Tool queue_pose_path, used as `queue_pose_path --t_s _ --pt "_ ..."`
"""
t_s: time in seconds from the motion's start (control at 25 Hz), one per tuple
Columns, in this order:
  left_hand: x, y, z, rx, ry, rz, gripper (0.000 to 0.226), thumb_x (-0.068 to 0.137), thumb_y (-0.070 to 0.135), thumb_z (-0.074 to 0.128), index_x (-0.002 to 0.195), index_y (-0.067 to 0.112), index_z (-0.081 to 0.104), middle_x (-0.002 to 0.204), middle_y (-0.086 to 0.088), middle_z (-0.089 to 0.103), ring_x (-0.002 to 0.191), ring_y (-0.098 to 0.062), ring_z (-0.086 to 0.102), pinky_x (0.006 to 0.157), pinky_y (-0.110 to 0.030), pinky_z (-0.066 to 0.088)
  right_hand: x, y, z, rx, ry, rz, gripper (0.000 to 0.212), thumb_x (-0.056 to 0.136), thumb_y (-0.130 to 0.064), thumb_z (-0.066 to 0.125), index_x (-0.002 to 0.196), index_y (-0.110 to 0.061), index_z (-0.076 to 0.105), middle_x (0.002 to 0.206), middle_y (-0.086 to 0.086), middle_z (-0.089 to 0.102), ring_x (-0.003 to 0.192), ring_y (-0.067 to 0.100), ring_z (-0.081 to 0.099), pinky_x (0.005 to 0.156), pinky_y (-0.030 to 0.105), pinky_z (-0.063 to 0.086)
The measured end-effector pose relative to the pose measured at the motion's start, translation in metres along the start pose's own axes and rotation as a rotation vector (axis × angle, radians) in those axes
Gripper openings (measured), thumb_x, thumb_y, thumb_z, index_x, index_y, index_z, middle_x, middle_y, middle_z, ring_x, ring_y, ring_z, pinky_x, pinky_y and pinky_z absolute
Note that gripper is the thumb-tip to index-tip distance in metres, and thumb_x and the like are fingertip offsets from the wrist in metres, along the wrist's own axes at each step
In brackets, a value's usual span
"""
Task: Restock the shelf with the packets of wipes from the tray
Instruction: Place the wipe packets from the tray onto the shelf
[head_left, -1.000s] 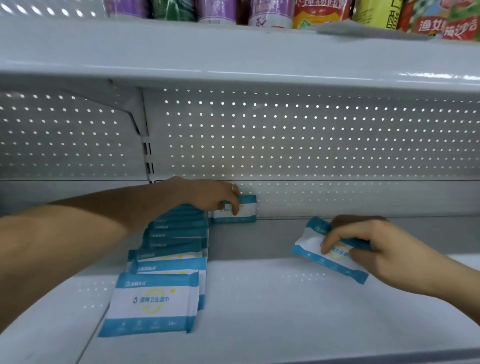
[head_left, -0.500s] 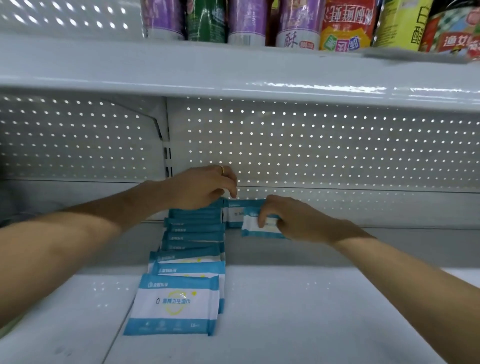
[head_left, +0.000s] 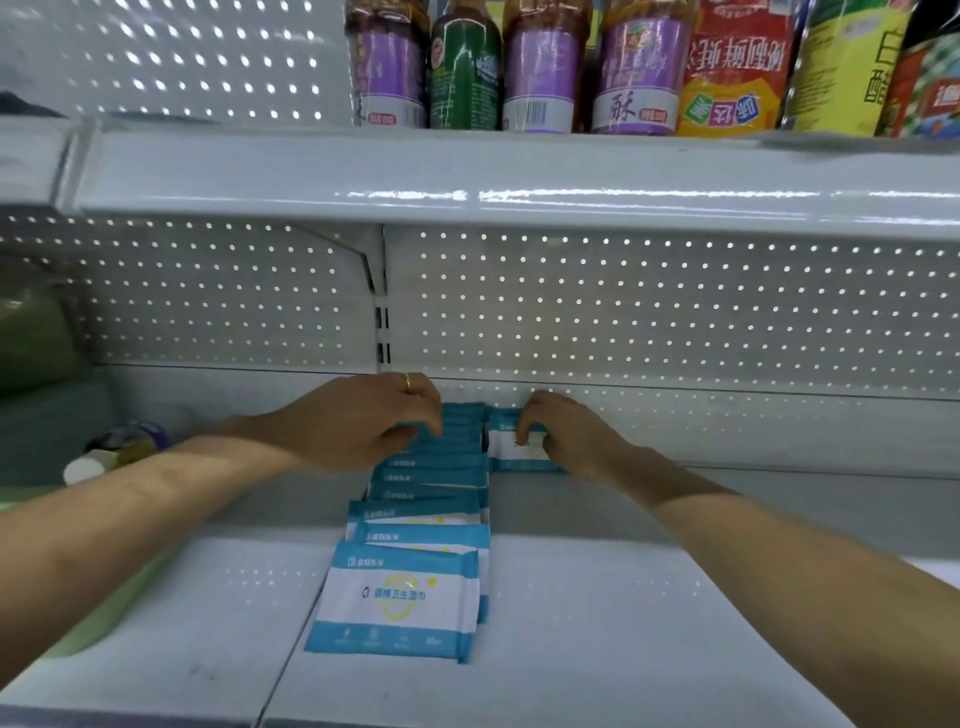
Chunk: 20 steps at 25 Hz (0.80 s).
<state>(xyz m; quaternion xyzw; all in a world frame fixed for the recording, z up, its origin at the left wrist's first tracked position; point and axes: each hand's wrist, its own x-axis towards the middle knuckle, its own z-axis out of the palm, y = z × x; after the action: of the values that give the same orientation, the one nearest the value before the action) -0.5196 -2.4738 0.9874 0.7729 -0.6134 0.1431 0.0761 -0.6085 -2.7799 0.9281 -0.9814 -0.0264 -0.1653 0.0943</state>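
Observation:
A row of several blue-and-white wipes packets (head_left: 415, 525) lies overlapping on the white shelf (head_left: 623, 623), running from the front edge to the back panel. My left hand (head_left: 363, 423), with a gold ring, rests curled on the packets at the back of that row. Just right of the row, a second stack starts at the back wall; my right hand (head_left: 566, 431) holds a wipes packet (head_left: 517, 447) there, fingers pinching its top edge. The packet lies on or against another one beneath. The tray is out of view.
The upper shelf (head_left: 493, 176) overhangs close above and carries bottles (head_left: 540, 67) and bags (head_left: 732, 78). A perforated back panel (head_left: 675, 312) closes the rear. On the left neighbouring shelf lies a bottle (head_left: 119, 449) with a white cap and a green object (head_left: 31, 343).
My right hand has carried its packet from the front right of the shelf to the back wall beside the row. My left hand has stayed on the rear packets. The view has tilted up.

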Motion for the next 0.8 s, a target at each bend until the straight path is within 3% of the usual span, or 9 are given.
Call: queue_pose_path --t_s 0.08,0.2,0.4,0.52,0.64,0.8 --pt "0.000 0.005 0.003 -0.009 -0.016 -0.032 0.032 0.097 0.018 0.055 0.117 0.042 0.062 0.133 0.024 0.050 0.108 -0.005 0.058 0.089 -0.037 0.053 -0.003 0.004 0.006 -0.028 0.073 -0.055 0.043 0.073 0.019 0.054 0.094 -0.014 0.071 0.113 0.005 0.058 0.107 0.026 0.055 0.090 0.030 0.046" --pt "0.009 0.021 0.007 -0.009 -0.036 -0.040 0.030 0.100 0.022 0.052 0.120 0.043 0.061 0.134 0.027 0.047 0.113 -0.002 0.054 0.093 -0.030 0.049 -0.008 0.012 0.011 -0.098 0.139 -0.107 0.045 0.065 0.020 0.061 0.092 -0.014 0.070 0.110 0.006 0.058 0.101 0.027 0.055 0.083 0.043 0.053" --pt "0.046 0.062 0.009 -0.030 -0.052 0.040 0.029 0.102 0.022 0.050 0.119 0.044 0.061 0.130 0.028 0.049 0.111 0.001 0.052 0.089 -0.024 0.045 -0.049 0.026 -0.023 -0.106 0.135 -0.096 0.043 0.069 0.018 0.061 0.098 -0.012 0.070 0.111 0.009 0.059 0.100 0.031 0.058 0.081 0.039 0.052" --pt "0.087 0.100 0.019 -0.072 -0.052 0.093 0.029 0.100 0.022 0.050 0.116 0.044 0.060 0.124 0.027 0.051 0.103 -0.001 0.054 0.085 -0.030 0.047 -0.099 0.042 -0.053 -0.077 0.048 0.009 0.037 0.083 0.004 0.059 0.111 -0.018 0.068 0.118 0.004 0.058 0.108 0.026 0.057 0.090 0.039 0.050" --pt "0.136 0.155 0.040 -0.131 -0.080 0.150 0.028 0.099 0.021 0.052 0.115 0.043 0.059 0.114 0.029 0.050 0.099 0.001 0.050 0.082 -0.024 0.041 -0.169 0.055 -0.085 -0.083 -0.065 0.154 0.037 0.092 -0.008 0.060 0.125 -0.024 0.063 0.127 -0.001 0.056 0.115 0.018 0.055 0.096 0.037 0.048" --pt "0.184 0.237 0.075 -0.244 -0.098 0.201 0.033 0.097 0.018 0.056 0.125 0.036 0.064 0.124 0.019 0.057 0.109 -0.008 0.058 0.091 -0.020 0.041 -0.276 0.068 -0.121 -0.146 -0.063 0.330 0.037 0.093 -0.016 0.060 0.129 -0.026 0.062 0.127 -0.004 0.061 0.110 0.017 0.060 0.093 0.034 0.050"
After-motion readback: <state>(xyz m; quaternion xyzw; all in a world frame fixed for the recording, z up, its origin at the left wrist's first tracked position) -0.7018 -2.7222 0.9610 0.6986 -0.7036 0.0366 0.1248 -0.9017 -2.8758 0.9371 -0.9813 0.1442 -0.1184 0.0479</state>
